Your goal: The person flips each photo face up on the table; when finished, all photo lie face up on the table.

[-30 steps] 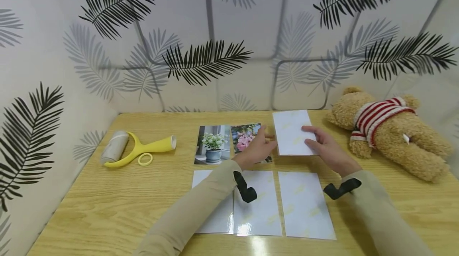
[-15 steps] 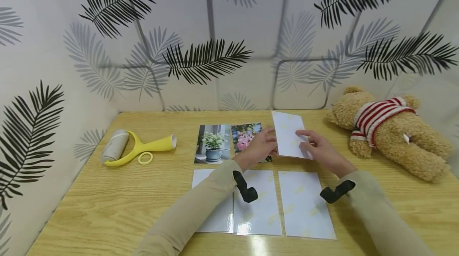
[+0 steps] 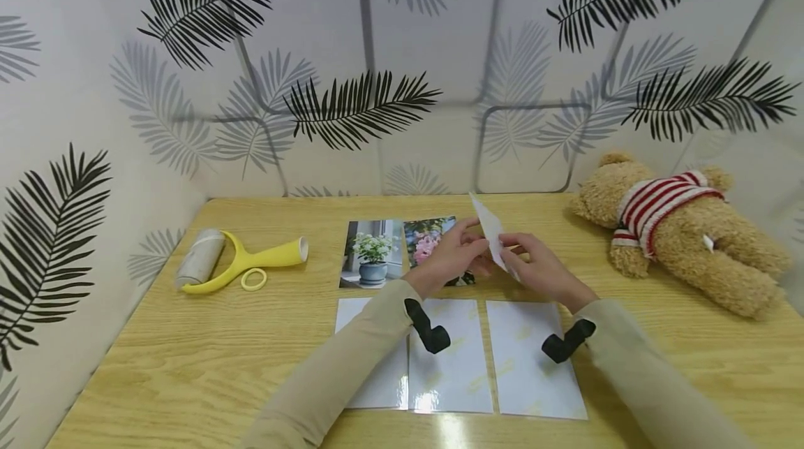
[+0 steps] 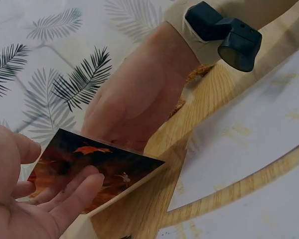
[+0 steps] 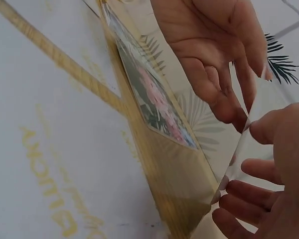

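A photo print [image 3: 488, 227] stands tilted nearly edge-on between my hands, above the table. My right hand [image 3: 541, 273] pinches it, thumb on the white back. Its picture side shows an orange leaf on a dark ground in the left wrist view, where the photo print [image 4: 102, 154] faces my left hand [image 4: 25, 199]. The left fingers lie fairly straight across that picture side, the thumb at the edge. Beneath and left of the hands lie a pink-flower photo [image 3: 426, 245], partly covered by my left hand, and a potted-plant photo [image 3: 373, 260].
In front lie white-backed prints: one left [image 3: 377, 379], partly under my left sleeve, one middle [image 3: 452, 372] and one right [image 3: 534, 365]. A yellow-handled lint roller [image 3: 251, 262] and yellow ring [image 3: 254, 279] are at left. A teddy bear [image 3: 678, 232] lies at right, by the patterned wall.
The held print has turned from showing its white back broadly to nearly edge-on. My right hand has moved left, closer to my left hand, whose fingers now overlap the print.
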`<state>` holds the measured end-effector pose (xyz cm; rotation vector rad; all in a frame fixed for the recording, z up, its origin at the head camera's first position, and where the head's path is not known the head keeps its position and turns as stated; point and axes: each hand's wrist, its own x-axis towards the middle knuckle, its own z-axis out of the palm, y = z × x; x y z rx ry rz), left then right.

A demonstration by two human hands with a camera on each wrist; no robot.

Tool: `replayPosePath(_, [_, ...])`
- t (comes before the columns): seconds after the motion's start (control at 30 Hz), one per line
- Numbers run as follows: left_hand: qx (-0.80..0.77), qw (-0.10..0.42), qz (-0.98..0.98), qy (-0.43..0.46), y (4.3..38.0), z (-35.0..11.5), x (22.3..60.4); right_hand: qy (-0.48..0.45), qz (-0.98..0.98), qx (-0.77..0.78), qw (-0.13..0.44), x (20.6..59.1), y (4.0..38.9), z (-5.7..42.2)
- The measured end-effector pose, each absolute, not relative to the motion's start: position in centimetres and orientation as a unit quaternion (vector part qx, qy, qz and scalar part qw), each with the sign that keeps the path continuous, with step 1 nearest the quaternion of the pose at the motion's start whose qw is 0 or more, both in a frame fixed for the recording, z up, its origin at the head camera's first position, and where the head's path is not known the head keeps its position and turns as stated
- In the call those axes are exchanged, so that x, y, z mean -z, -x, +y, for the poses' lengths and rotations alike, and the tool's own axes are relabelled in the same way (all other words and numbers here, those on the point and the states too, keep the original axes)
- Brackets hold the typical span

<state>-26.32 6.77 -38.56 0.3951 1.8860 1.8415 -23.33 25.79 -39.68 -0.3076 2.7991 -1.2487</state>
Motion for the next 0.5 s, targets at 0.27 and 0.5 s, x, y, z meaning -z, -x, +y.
replayPosePath(0.27, [-0.648,0.226,0.708,-0.165,26.2,7.6,38.6,0.079,0.877,0.467,0.074,38.5,23.1,25.2])
replayPosePath(0.5, [-0.595,0.220,0.738,-0.231,26.0,8.1,39.3,0.106,0.845,0.516,0.093,37.5,22.9,25.6])
